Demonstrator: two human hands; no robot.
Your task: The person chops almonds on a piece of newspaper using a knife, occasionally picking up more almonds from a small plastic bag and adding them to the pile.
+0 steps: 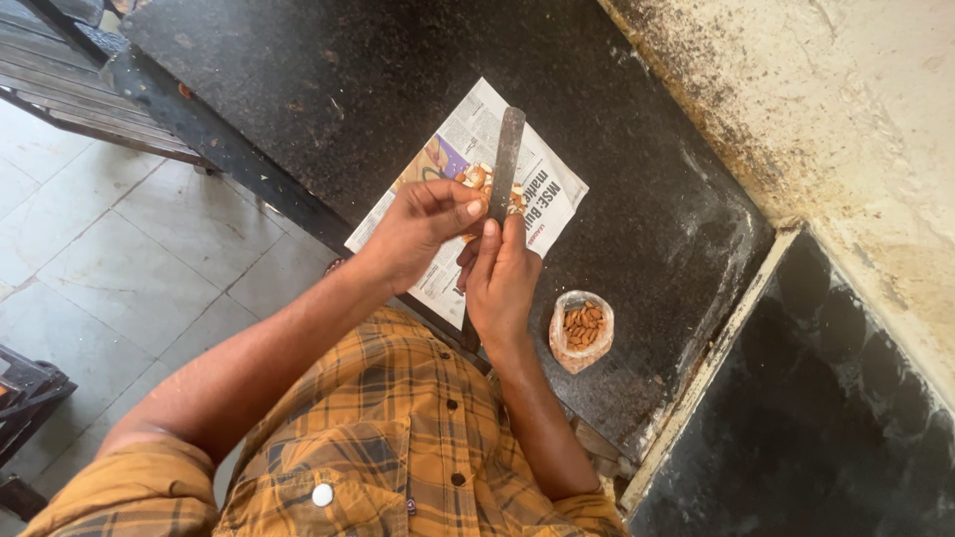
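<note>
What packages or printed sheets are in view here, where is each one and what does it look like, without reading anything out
Newspaper sheet: flat on the dark stone counter, under both hands; rectangular, white with dark print and a coloured picture, brown nuts piled on it.
Plastic bag: on the counter just right of the right hand; small, clear, open-topped, holding brown nuts.
No screens or signs show.

Even daylight, brightest on the pale wall right of the dark counter, soft shadows, sharp focus, slight edge distortion
</note>
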